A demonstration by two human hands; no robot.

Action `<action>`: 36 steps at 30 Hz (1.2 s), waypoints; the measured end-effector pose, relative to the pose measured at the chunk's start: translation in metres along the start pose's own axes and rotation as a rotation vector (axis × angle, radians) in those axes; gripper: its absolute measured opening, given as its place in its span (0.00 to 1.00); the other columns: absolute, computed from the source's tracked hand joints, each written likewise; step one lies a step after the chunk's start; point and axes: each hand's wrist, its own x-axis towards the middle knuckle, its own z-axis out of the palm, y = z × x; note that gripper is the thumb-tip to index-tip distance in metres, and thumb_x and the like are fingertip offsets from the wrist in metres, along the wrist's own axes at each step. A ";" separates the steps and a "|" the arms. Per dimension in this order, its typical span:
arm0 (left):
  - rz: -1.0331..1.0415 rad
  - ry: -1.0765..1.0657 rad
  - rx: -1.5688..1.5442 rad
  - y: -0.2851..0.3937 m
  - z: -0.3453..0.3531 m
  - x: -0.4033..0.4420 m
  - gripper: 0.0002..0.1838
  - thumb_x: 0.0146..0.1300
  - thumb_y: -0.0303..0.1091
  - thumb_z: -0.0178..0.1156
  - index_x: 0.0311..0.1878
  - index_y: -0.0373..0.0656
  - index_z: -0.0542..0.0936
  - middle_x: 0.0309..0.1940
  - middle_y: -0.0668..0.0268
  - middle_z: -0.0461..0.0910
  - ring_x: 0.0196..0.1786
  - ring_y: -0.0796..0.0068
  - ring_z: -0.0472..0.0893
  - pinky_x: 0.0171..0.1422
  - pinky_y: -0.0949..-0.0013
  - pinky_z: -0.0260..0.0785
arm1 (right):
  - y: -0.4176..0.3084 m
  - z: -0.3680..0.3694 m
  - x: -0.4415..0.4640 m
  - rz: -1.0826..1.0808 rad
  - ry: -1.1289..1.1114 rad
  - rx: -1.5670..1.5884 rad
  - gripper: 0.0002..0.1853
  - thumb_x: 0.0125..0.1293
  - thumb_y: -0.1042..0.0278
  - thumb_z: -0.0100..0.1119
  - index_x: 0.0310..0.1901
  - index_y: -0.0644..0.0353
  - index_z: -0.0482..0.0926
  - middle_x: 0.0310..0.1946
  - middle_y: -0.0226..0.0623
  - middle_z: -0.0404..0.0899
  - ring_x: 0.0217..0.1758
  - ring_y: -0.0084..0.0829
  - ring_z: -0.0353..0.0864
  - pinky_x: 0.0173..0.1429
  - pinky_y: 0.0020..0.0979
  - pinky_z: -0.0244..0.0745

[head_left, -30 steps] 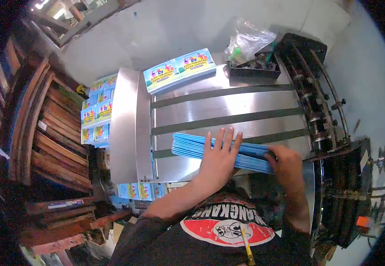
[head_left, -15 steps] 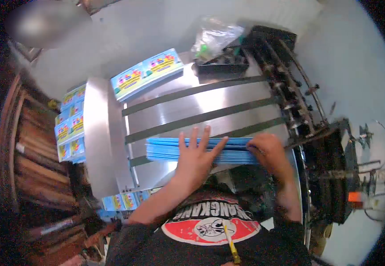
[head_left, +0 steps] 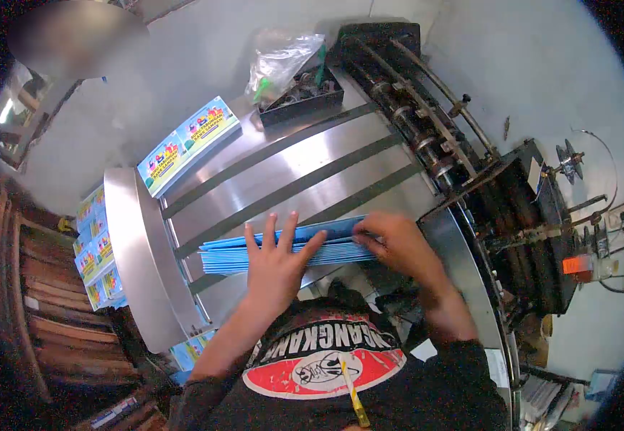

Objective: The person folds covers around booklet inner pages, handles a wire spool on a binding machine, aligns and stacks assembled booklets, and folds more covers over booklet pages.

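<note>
- Along the near side of the bench [head_left: 330,147]: a sheaf [head_left: 215,260], with the left hand [head_left: 274,266] across its middle and the right hand [head_left: 401,244] at its right end.
- At the far left corner of the bench: a booklet pile [head_left: 190,146].
- Right of that pile, near the far edge: a tray [head_left: 301,111], with a plastic bag [head_left: 283,61] on top.
- Along the right side: rollers [head_left: 412,129].
- Left, past the side panel [head_left: 136,251]: more booklets [head_left: 96,248].
- Below and nearer than those: boards [head_left: 75,337].
- Behind the bench: a wall [head_left: 182,65].

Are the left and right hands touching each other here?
Apart. The head view shows a stretch of the blue stack in plain sight between left hand and right hand.
</note>
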 end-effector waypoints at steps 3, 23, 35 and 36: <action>-0.004 -0.010 -0.026 0.001 -0.001 -0.001 0.27 0.55 0.35 0.64 0.59 0.69 0.76 0.66 0.55 0.68 0.68 0.45 0.66 0.67 0.27 0.49 | 0.003 0.006 0.002 0.069 -0.058 0.045 0.13 0.65 0.60 0.58 0.43 0.60 0.79 0.39 0.48 0.81 0.43 0.51 0.80 0.48 0.46 0.75; -0.063 -0.113 -0.004 0.006 -0.001 -0.002 0.37 0.46 0.45 0.73 0.63 0.69 0.73 0.70 0.57 0.63 0.73 0.48 0.58 0.71 0.29 0.44 | 0.012 -0.019 0.000 0.018 -0.003 0.083 0.14 0.62 0.61 0.65 0.45 0.62 0.80 0.39 0.46 0.82 0.43 0.46 0.82 0.48 0.39 0.76; -0.057 -0.196 0.022 0.012 -0.011 0.001 0.43 0.48 0.41 0.73 0.70 0.68 0.66 0.72 0.55 0.60 0.73 0.44 0.57 0.70 0.30 0.47 | 0.008 0.017 -0.020 0.325 0.304 0.288 0.25 0.55 0.61 0.72 0.48 0.64 0.72 0.43 0.45 0.73 0.46 0.44 0.77 0.51 0.39 0.72; -0.043 -0.200 0.022 0.012 -0.011 0.002 0.43 0.48 0.41 0.73 0.70 0.68 0.66 0.72 0.55 0.60 0.73 0.44 0.57 0.70 0.30 0.47 | 0.008 0.023 -0.025 0.295 0.354 0.244 0.24 0.55 0.62 0.72 0.48 0.63 0.71 0.43 0.45 0.73 0.47 0.44 0.76 0.53 0.39 0.71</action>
